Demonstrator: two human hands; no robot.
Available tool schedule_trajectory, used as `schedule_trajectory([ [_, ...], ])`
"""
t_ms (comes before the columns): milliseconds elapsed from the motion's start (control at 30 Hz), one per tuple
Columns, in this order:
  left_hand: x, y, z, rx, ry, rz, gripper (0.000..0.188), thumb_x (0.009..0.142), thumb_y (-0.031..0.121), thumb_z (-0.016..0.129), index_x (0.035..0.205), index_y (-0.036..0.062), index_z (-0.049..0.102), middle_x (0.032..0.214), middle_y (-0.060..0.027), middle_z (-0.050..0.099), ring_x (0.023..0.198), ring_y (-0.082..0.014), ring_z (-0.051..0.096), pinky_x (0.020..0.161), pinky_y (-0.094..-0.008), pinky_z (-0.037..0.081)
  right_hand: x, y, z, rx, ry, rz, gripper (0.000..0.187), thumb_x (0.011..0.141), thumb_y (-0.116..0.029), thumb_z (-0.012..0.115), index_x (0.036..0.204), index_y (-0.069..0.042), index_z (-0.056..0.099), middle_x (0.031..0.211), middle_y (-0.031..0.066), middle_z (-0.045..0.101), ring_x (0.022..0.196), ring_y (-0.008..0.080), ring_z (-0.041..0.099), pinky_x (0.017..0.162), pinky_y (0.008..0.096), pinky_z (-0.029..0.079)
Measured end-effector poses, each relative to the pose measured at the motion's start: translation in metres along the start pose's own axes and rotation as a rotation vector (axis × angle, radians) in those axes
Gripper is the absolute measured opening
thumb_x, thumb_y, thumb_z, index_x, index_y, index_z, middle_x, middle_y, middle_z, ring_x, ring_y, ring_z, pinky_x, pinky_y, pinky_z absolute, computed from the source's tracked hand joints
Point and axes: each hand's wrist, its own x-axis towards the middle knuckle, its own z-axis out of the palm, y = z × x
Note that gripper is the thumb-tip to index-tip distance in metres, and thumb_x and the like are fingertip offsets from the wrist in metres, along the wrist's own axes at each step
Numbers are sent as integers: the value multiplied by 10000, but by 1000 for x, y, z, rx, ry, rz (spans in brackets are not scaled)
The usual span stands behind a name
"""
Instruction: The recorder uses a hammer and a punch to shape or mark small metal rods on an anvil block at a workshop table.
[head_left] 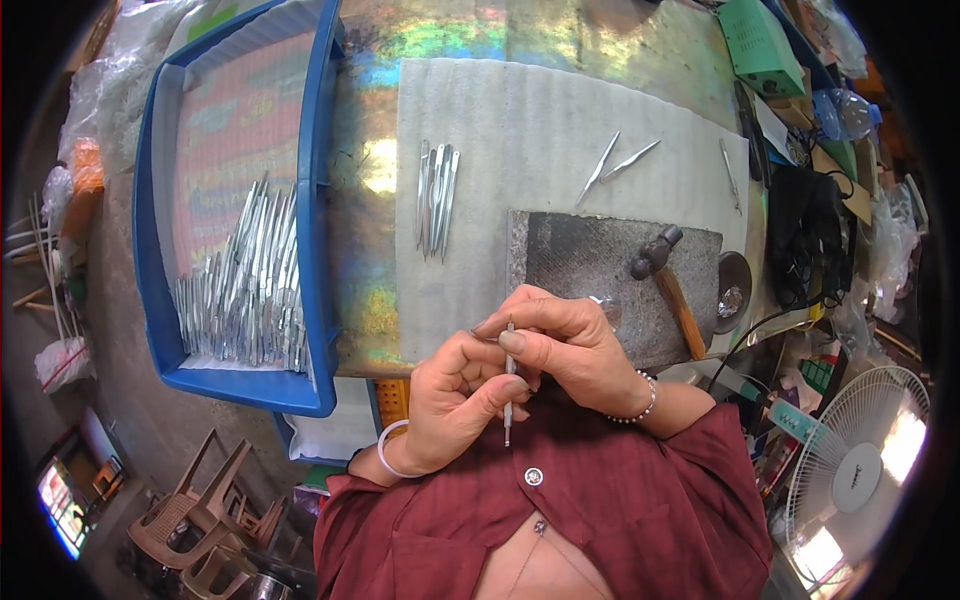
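Observation:
In front of my chest, both hands hold one slim silver metal tool (508,430) with a small knob at its lower end. My left hand (452,395) pinches it about the middle between thumb and fingers. My right hand (562,340) closes its thumb and fingertips round the upper end. Fingers cover much of the tool, so its exact kind is hidden. Beyond my hands, a bundle of several slender pointed metal tools (436,200) lies on a white foam sheet (520,130). Two more pointed tools (615,168) and a single one (731,175) lie further right.
At left, a blue tray (318,200) holds many similar tools. A dark metal slab (580,250) lies right of centre, with a wooden-handled hammer (676,295) on it. A dark round dish (734,285), green box (760,48) and white fan (858,475) are at right.

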Motion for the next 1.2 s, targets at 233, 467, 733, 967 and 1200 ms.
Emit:
schedule_trajectory([
  [233,0,-3,1,-93,-1,18,133,900,5,543,998,-25,459,894,-170,614,788,-178,638,670,-298,574,0,-1,2,71,-4,21,170,906,-68,560,1030,24,631,893,28,526,632,60,537,541,189,433],
  [467,3,-6,-5,-159,-44,-4,107,898,13,550,956,-16,465,894,-175,612,794,-198,643,669,-320,581,0,2,1,137,10,-5,138,893,-57,579,993,20,635,891,29,532,609,56,539,522,183,435],
  [733,4,-5,-4,-126,-55,-63,88,902,11,542,945,-8,468,900,-161,612,781,-183,643,675,-307,577,0,5,-1,127,2,-53,117,894,-60,579,971,1,644,879,25,533,637,55,538,525,183,443],
  [967,5,-6,-3,-137,-53,-95,81,905,16,537,955,-1,475,891,-152,609,766,-180,643,655,-295,573,0,6,-3,85,-2,-64,114,898,-60,573,964,5,638,879,31,533,635,58,535,521,185,444],
  [1200,6,-6,-8,-163,-101,-128,82,919,36,521,976,-5,479,902,-153,602,771,-184,639,658,-307,577,0,4,-3,99,12,8,101,904,-58,562,953,10,618,878,31,525,623,54,535,513,181,437],
])
